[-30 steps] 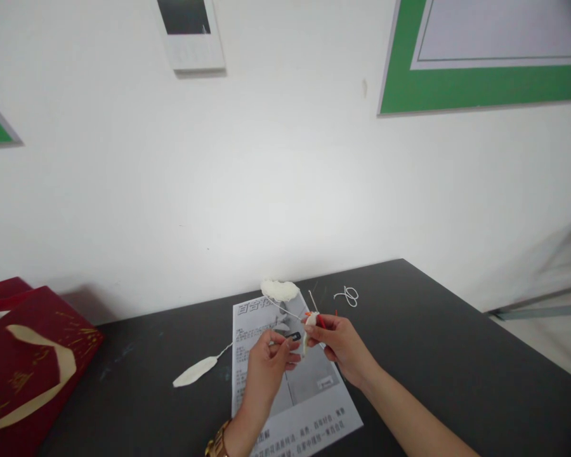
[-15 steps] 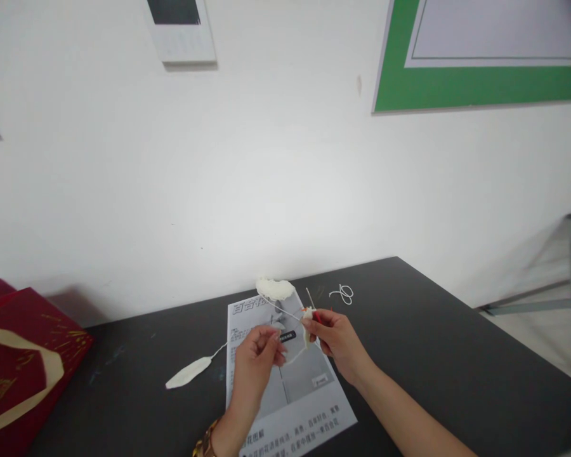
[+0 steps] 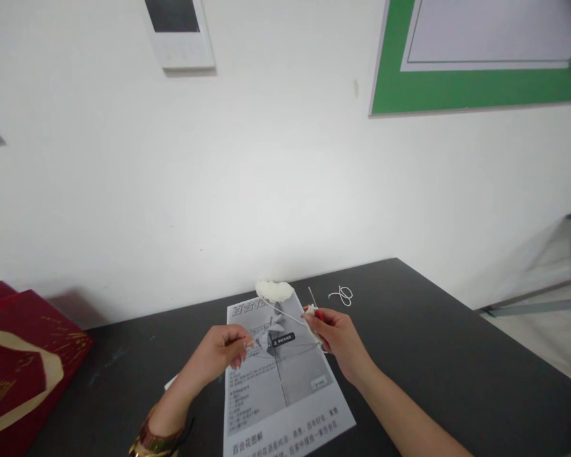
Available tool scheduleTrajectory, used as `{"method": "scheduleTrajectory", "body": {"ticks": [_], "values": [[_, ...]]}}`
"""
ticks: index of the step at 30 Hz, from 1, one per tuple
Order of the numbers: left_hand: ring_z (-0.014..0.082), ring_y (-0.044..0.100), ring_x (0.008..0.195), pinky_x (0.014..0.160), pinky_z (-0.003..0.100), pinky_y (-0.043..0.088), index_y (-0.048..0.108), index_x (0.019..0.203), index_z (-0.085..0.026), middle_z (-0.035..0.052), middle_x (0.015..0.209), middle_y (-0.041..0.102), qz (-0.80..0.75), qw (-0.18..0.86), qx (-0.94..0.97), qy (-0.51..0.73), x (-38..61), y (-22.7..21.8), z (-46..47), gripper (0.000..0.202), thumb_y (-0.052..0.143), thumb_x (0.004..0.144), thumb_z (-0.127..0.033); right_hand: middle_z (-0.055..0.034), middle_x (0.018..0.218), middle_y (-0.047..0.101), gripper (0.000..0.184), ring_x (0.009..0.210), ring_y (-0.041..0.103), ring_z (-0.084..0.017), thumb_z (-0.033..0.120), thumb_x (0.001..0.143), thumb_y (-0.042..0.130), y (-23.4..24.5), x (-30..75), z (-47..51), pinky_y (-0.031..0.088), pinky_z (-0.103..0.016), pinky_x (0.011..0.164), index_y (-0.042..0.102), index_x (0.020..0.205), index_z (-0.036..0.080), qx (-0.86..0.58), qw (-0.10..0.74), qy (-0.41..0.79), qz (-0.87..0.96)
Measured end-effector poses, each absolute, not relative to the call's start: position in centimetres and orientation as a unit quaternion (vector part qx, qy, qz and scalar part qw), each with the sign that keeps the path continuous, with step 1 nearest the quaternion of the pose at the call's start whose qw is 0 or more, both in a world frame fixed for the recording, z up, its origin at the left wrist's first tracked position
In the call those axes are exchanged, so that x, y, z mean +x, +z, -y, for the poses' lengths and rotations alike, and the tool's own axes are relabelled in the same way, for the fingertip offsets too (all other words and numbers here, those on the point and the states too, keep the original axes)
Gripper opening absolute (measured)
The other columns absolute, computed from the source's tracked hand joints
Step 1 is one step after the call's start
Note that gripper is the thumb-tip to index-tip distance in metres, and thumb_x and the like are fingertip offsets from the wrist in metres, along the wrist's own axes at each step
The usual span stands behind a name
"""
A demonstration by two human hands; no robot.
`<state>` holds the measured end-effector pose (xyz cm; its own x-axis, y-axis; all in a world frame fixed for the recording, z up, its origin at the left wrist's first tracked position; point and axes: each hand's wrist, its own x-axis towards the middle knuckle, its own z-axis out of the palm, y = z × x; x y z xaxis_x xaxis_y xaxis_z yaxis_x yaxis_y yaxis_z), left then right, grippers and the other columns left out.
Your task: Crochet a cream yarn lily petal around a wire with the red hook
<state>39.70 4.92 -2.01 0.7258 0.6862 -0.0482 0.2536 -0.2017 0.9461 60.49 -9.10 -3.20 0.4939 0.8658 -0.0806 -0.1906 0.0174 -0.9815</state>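
My right hand (image 3: 335,335) is closed on a small bundle of thin wire stems (image 3: 313,309) with white and red-orange bits at the fingertips. My left hand (image 3: 221,348) is pinched shut to the left, seemingly on a fine white thread that runs toward the right hand. Both hands hover over a printed instruction sheet (image 3: 280,393) lying on the dark table (image 3: 433,355). A white fuzzy petal (image 3: 275,291) on a wire lies at the sheet's top edge.
A loop of white cord (image 3: 341,295) lies behind my right hand. A red gift bag (image 3: 19,355) with a cream ribbon sits at the left table edge. The white wall carries a green-framed board (image 3: 480,89). Part of another white petal (image 3: 170,383) peeks from under my left forearm.
My left hand has moved left and away from the right hand, drawing out a thin thread between them. It now covers most of the white petal on the table. The right hand barely moved.
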Motion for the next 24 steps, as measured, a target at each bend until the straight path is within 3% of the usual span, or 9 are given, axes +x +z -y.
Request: {"method": "scheduleTrajectory", "body": {"ticks": [5,9,12,16,19,24], "values": [[0.0135,0.055,0.061,0.057,0.023,0.039,0.069,0.061,-0.017,0.0008,0.067,0.063,-0.239,0.538,0.796,0.141,40.2,-1.3,-2.5,0.008,0.069,0.068,-0.021,0.0053,0.052,0.041,0.031,0.045,0.027,-0.006,0.043,0.068,0.072,-3.7,60.2,9.0,0.015,-0.023,0.043,0.067,0.071,0.013,-0.581,0.621,0.416,0.324],[0.016,0.057,0.069,0.055,0.022,0.04,0.069,0.068,-0.018,0.0044,0.08,0.067,-0.218,0.562,0.787,0.136,40.0,-0.9,-2.2,0.007,0.067,0.071,-0.023,0.0044,0.054,0.042,0.026,0.051,0.032,-0.007,0.037,0.067,0.073,-4.0,60.1,8.9,0.02,-0.024,0.048,0.066,0.065,0.012,-0.585,0.602,0.413,0.354],[0.0151,0.055,0.066,0.054,0.023,0.042,0.068,0.07,-0.017,0.0045,0.08,0.065,-0.221,0.592,0.754,0.179,39.9,-0.6,-2.8,0.012,0.067,0.074,-0.028,0.0047,0.053,0.04,0.025,0.052,0.032,-0.008,0.036,0.068,0.073,-4.1,60.1,8.9,0.02,-0.024,0.049,0.066,0.062,0.012,-0.583,0.585,0.42,0.377],[0.0162,0.058,0.079,0.067,0.024,0.045,0.067,0.063,-0.016,0.0058,0.087,0.066,-0.241,0.624,0.693,0.269,40.4,-0.7,-3.1,0.02,0.066,0.077,-0.03,0.0052,0.053,0.038,0.024,0.052,0.031,-0.008,0.035,0.068,0.072,-4.2,59.8,8.9,0.02,-0.024,0.049,0.066,0.063,0.012,-0.582,0.569,0.429,0.392],[0.0178,0.061,0.081,0.072,0.026,0.046,0.069,0.067,-0.014,0.0101,0.089,0.07,-0.253,0.662,0.641,0.296,41.0,-1.2,-2.5,0.021,0.064,0.08,-0.03,0.0057,0.052,0.036,0.025,0.051,0.029,-0.008,0.035,0.069,0.071,-4.2,59.7,8.9,0.019,-0.024,0.048,0.064,0.061,0.013,-0.585,0.563,0.433,0.39],[0.0197,0.065,0.071,0.069,0.032,0.051,0.057,0.06,-0.015,0.0106,0.074,0.072,-0.245,0.741,0.539,0.317,41.4,-1.5,-1.9,0.028,0.059,0.083,-0.032,0.0061,0.051,0.036,0.027,0.048,0.027,-0.007,0.037,0.07,0.069,-3.8,59.7,9.0,0.018,-0.023,0.045,0.062,0.06,0.013,-0.59,0.556,0.443,0.383]]}}
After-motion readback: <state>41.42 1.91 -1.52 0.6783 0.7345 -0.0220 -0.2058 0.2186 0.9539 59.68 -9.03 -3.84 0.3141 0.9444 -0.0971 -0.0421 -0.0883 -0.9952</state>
